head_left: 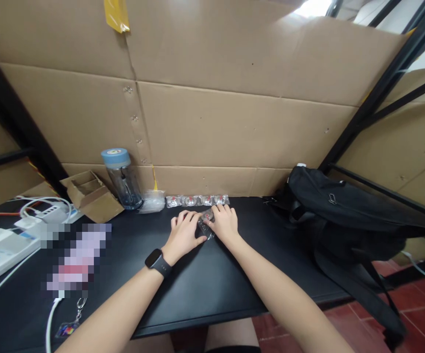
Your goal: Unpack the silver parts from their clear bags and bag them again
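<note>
Between my hands, on the black desk [197, 289], lies a small clear plastic packet [207, 216] with a red mark and something round and greyish inside. My left hand [185, 233], with a black watch on its wrist, has curled fingers at the packet's left side. The fingers of my right hand [225, 221] pinch its right side, the thumb across its front. Parts of the packet are hidden by the fingers. Just beyond, several similar packets [191, 200] with red marks lie in a row. A stack of clear plastic bags [152, 201] is to their left.
A bottle with a blue lid [123, 184] and an open cardboard box [95, 196] stand at the back left. Nearer are a white power strip [4, 257], cables and a keychain [68, 327]. A black backpack [340, 206] lies on the right. Cardboard panels [212, 127] wall the back.
</note>
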Demonstrator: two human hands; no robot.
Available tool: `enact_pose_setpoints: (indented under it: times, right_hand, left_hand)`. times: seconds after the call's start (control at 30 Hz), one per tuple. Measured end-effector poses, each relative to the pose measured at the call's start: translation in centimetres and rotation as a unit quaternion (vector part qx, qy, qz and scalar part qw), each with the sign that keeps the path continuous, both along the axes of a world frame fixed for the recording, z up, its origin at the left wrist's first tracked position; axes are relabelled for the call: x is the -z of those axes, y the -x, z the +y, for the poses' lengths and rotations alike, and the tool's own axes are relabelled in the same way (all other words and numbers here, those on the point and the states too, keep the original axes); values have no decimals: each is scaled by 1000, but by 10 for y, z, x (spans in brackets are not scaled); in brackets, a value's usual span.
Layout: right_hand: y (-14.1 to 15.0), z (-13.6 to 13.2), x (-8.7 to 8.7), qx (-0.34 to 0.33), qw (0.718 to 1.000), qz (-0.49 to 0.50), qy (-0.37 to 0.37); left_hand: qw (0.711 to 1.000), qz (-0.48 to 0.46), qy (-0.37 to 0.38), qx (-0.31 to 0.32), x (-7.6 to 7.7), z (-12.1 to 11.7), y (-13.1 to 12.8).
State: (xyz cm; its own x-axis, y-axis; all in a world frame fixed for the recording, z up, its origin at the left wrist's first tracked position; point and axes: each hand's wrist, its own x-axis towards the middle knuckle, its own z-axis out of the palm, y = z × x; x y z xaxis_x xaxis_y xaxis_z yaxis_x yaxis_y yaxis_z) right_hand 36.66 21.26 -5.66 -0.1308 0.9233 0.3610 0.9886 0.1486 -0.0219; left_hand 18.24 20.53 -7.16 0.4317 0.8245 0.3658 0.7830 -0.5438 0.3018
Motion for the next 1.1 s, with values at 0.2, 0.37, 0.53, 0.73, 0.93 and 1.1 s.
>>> enact_pose_setpoints:
  times: [0.2, 0.37, 0.53, 0.73, 0.93, 1.1]
  right_hand:
    - [-4, 1, 0, -9, 999, 34, 25]
    - [-36, 5, -9, -133, 973, 155, 105]
    - [-61, 7, -14, -152, 966, 179, 104]
    - [-48, 9, -5, -175, 964, 164, 112]
    - [-48, 7, -10, -189, 918, 317, 145]
    - [-48, 7, -12, -183, 850, 456, 190]
  left_hand:
    - [999, -17, -24, 14, -8, -3, 3]
    - [999, -32, -39, 14, -10, 0, 7]
    - [999, -10, -49, 18, 0, 7, 8]
    - [998, -33, -36, 26, 1, 10, 6]
    - [992, -124, 21, -9, -8, 10, 7]
    - [983, -173, 58, 20, -7, 10, 7]
